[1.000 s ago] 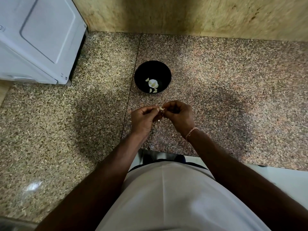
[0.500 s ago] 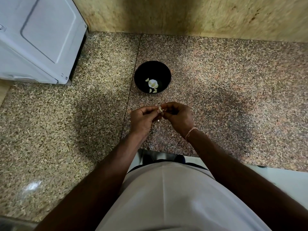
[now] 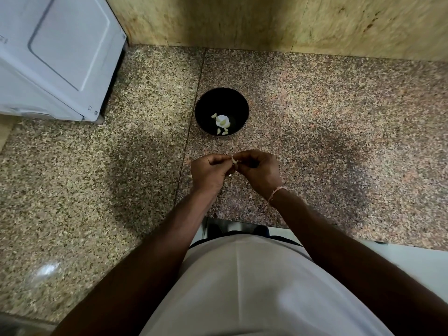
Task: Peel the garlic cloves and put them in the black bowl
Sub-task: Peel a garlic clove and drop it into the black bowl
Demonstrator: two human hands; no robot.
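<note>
Where hands [image 3: 235, 170] meet, garlic clove [image 3: 234, 160] mostly hidden

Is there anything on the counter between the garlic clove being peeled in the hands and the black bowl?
Nothing visible. The garlic clove is pinched between the left hand and right hand, and only bare speckled countertop lies between them and the black bowl just beyond.

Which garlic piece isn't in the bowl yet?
The garlic clove pinched between the left hand and right hand, over the counter. The other pale pieces all lie inside the black bowl.
</note>
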